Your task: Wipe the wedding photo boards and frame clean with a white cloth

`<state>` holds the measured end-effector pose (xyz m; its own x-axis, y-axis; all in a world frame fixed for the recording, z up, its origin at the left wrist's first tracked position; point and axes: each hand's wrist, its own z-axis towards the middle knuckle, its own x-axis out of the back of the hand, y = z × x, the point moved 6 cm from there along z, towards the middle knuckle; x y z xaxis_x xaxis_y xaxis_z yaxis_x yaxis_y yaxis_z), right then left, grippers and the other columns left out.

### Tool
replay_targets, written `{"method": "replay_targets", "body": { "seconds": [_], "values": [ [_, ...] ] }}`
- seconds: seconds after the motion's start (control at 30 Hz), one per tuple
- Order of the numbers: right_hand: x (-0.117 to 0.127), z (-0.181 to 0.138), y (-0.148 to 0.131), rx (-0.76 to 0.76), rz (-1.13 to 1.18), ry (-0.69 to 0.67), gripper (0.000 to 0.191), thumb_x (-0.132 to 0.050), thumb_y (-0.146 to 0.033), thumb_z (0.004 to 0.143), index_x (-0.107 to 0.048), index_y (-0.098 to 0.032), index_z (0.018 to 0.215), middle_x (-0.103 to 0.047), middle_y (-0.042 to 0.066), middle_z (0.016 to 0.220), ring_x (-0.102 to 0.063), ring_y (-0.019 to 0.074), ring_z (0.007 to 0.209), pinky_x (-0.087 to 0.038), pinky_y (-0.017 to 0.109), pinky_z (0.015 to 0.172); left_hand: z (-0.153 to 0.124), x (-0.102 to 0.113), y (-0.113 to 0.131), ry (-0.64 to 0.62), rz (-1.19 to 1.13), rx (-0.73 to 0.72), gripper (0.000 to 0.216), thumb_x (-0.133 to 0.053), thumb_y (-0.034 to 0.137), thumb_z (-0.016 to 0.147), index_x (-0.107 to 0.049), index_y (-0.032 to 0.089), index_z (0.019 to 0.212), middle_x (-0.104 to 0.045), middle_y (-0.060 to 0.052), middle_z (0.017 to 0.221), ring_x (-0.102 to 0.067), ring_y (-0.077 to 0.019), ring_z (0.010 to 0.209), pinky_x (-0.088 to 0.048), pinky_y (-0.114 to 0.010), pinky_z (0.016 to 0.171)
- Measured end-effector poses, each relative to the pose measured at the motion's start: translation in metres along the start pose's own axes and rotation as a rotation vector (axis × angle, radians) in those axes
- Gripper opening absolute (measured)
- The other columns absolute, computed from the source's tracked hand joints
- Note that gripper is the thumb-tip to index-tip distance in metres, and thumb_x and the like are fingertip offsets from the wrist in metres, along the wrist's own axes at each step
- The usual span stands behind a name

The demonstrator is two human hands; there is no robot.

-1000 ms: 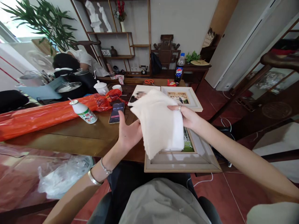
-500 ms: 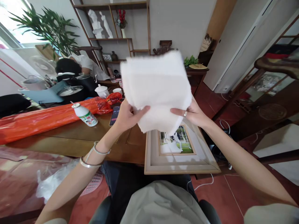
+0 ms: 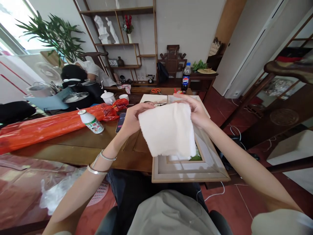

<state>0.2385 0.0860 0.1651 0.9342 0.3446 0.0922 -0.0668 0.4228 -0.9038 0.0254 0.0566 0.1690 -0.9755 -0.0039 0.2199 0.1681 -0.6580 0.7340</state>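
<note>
A folded white cloth (image 3: 168, 130) with frayed edges hangs between my two hands above the table. My left hand (image 3: 137, 118) grips its upper left corner, the fingers partly behind it. On the right, my right hand (image 3: 197, 111) is closed on the other upper corner, its fingers partly hidden by the cloth. Below lies a framed photo (image 3: 188, 171) with a wide pale border and light wood edge, at the table's near edge. The cloth covers most of the picture; a patch of green shows beside it. Whether cloth and frame touch, I cannot tell.
A white bottle (image 3: 91, 121) leans by an orange plastic-wrapped bundle (image 3: 61, 120) on the left, near a phone (image 3: 120, 122). Behind my hands are an open book (image 3: 156, 98), orange-handled scissors (image 3: 156, 91) and a cola bottle (image 3: 186, 77). Another person (image 3: 94, 70) is at the far left.
The cloth has come down from a raised position and is folded smaller, now hanging toward me over the frame. The book, scissors and cola bottle behind it have come into view.
</note>
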Motion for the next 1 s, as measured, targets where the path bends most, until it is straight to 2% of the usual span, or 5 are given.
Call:
{"method": "replay_targets", "body": {
  "seconds": [0.2, 0.47, 0.57, 0.73, 1.0],
  "values": [
    [-0.008, -0.008, -0.002, 0.008, -0.189, -0.216, 0.025, -0.073, -0.027, 0.067, -0.071, -0.023, 0.092, -0.071, 0.003, 0.091, -0.065, 0.0234, 0.091, -0.049, 0.037, 0.084, -0.005, 0.004, -0.007, 0.04, -0.146, 0.096, 0.022, -0.082, 0.034, 0.058, -0.07, 0.023, 0.072, -0.071, -0.005, 0.096, -0.064, -0.0267, 0.099, -0.048, -0.042, 0.093],
    [0.015, -0.005, -0.037, 0.167, -0.524, 0.359, 0.011, -0.058, -0.017, 0.069, -0.062, -0.023, 0.078, -0.064, 0.0, 0.078, -0.06, 0.0202, 0.078, -0.046, 0.034, 0.071, -0.015, 0.008, 0.006, 0.343, 0.07, 0.038, 0.019, -0.066, 0.03, 0.081, -0.063, 0.027, 0.1, -0.062, -0.003, 0.11, -0.058, -0.0195, 0.105, -0.046, -0.035, 0.096],
    [0.004, -0.009, -0.047, 0.175, -0.7, 0.402, 0.021, -0.06, -0.016, 0.068, -0.058, -0.025, 0.086, -0.061, -0.001, 0.073, -0.058, 0.0208, 0.074, -0.045, 0.034, 0.069, -0.027, -0.026, 0.04, 0.143, 0.212, -0.011, 0.023, -0.066, 0.03, 0.081, -0.063, 0.027, 0.104, -0.055, -0.006, 0.124, -0.046, -0.0265, 0.123, -0.043, -0.042, 0.101],
    [-0.028, -0.017, -0.06, 0.257, -0.912, 0.326, 0.024, -0.056, -0.016, 0.071, -0.054, -0.026, 0.093, -0.059, -0.001, 0.075, -0.058, 0.0228, 0.077, -0.043, 0.035, 0.071, -0.033, -0.062, 0.048, -0.035, 0.296, 0.025, 0.027, -0.064, 0.024, 0.081, -0.063, 0.028, 0.108, -0.041, -0.005, 0.143, -0.035, -0.0358, 0.133, -0.034, -0.054, 0.107],
    [-0.062, -0.028, -0.071, 0.284, -0.88, -0.081, 0.019, -0.055, -0.022, 0.08, -0.051, -0.024, 0.099, -0.062, 0.003, 0.086, -0.058, 0.0211, 0.076, -0.046, 0.035, 0.071, -0.012, -0.048, 0.013, 0.044, 0.195, -0.036, 0.009, -0.066, 0.019, 0.074, -0.064, 0.022, 0.082, -0.062, -0.004, 0.115, -0.053, -0.03, 0.115, -0.041, -0.045, 0.104]
  ]
}}
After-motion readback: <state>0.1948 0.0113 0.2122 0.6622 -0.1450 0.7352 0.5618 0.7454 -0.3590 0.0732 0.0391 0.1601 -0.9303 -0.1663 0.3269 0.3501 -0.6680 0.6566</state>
